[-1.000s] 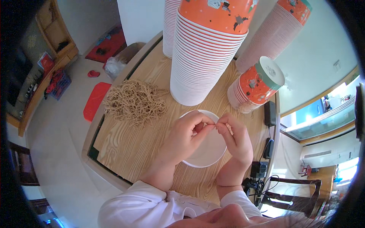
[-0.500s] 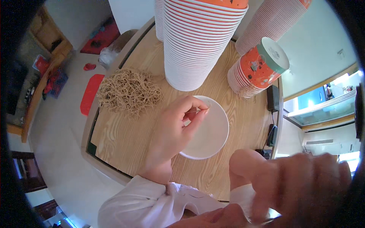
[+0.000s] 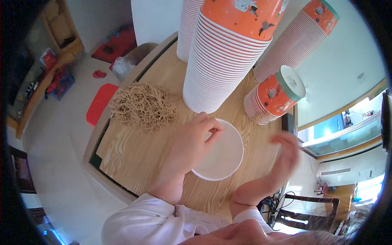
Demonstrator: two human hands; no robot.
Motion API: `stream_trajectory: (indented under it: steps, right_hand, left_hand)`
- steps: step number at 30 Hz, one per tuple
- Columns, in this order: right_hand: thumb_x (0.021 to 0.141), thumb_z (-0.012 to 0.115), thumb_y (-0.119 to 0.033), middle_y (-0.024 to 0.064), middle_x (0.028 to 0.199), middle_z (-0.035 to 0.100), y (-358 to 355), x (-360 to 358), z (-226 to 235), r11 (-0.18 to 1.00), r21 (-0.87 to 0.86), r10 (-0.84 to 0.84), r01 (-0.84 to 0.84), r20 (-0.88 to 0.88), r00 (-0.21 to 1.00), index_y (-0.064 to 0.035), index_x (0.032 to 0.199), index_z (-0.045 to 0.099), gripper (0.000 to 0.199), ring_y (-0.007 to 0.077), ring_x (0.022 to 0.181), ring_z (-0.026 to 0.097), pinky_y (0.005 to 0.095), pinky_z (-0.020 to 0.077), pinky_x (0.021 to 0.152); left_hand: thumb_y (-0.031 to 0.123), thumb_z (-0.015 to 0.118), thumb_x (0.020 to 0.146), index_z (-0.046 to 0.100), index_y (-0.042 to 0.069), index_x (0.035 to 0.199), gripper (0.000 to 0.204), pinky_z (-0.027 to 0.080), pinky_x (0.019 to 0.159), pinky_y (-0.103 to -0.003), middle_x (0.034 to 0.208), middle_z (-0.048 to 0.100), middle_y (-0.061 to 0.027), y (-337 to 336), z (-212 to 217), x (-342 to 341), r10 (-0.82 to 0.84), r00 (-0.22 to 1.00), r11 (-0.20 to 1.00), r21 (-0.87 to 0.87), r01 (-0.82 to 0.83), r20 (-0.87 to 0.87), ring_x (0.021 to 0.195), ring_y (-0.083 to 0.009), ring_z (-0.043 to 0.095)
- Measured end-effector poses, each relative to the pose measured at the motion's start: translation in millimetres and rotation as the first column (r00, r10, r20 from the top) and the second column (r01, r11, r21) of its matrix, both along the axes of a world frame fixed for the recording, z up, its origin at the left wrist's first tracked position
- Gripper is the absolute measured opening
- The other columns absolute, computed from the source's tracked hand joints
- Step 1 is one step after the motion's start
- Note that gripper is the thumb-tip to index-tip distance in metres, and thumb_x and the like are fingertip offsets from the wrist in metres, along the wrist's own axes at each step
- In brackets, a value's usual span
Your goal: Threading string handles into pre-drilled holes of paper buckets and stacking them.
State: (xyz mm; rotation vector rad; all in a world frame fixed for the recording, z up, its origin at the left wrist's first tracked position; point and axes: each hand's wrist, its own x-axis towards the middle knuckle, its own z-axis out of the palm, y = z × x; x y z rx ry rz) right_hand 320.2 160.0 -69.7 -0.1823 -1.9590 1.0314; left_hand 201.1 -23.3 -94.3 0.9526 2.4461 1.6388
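An open white paper bowl [image 3: 223, 157] stands on the wooden table, with its round mouth facing up. My left hand [image 3: 198, 139] is closed in a pinch over the bowl's upper left rim; whatever lies between the fingertips is too small to make out. To the right of the bowl, my right hand [image 3: 287, 153] is raised and smeared by motion, apart from the bowl. A tangled heap of thin tan strands [image 3: 145, 107] lies left of the bowl. Just beyond the bowl rises a tall stack of nested paper bowls [image 3: 226, 61], white-rimmed with an orange printed top.
At the back right are a shorter bowl stack [image 3: 271, 96] lying tilted and another tall stack [image 3: 298, 38]. Part of a further stack [image 3: 189, 30] shows behind the nearest one. A black box [image 3: 287, 122] sits by the right edge. Beyond the table is a dark chair [image 3: 308, 212].
My right hand has moved from close in at the lower right to farther out beside the bowl. The left hand keeps its pinch at the rim. The whole view has shifted slightly.
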Motion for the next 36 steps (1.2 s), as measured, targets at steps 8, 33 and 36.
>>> stream_trajectory:
  steps: [8, 33, 36]
  right_hand:
    - [0.090, 0.057, -0.016, 0.0149, 0.074, 0.060, -7, -52, -21, 0.957, -0.123, 0.290, -0.264, 0.480, 0.828, 0.0021, 0.085, 0.062, 0.019, 0.0255, 0.065, 0.058, 0.0314, 0.0455, 0.061]
    - [0.086, 0.057, 0.004, 0.0030, 0.082, 0.055, -3, -51, -23, 0.832, -0.248, 0.553, -0.496, 0.412, 0.724, 0.0005, 0.090, 0.054, 0.006, 0.0112, 0.080, 0.055, 0.0245, 0.0437, 0.076]
    - [0.085, 0.062, -0.003, 0.0081, 0.082, 0.060, -2, -52, -26, 0.846, -0.196, 0.532, -0.496, 0.377, 0.758, 0.0013, 0.094, 0.058, 0.011, 0.0143, 0.077, 0.058, 0.0269, 0.0468, 0.070]
  left_hand:
    - [0.012, 0.065, 0.081, 0.061, 0.008, 0.086, 0.008, 0.049, 0.063, -0.037, 0.084, 0.059, -0.0065, 9, -10, 1, -0.081, 0.995, 0.995, 0.050, 0.084, -0.053, 0.074, -0.0265, 0.063]
    - [0.006, 0.064, 0.082, 0.064, 0.003, 0.089, 0.008, 0.050, 0.063, -0.031, 0.085, 0.061, -0.0099, 16, -13, 1, -0.141, 0.980, 0.953, 0.289, 0.095, 0.142, 0.070, -0.0217, 0.062]
    - [0.007, 0.065, 0.081, 0.064, 0.003, 0.087, 0.008, 0.049, 0.063, -0.031, 0.082, 0.060, -0.0094, 16, -12, 0, -0.108, 0.986, 0.967, 0.243, 0.074, 0.129, 0.071, -0.0218, 0.062]
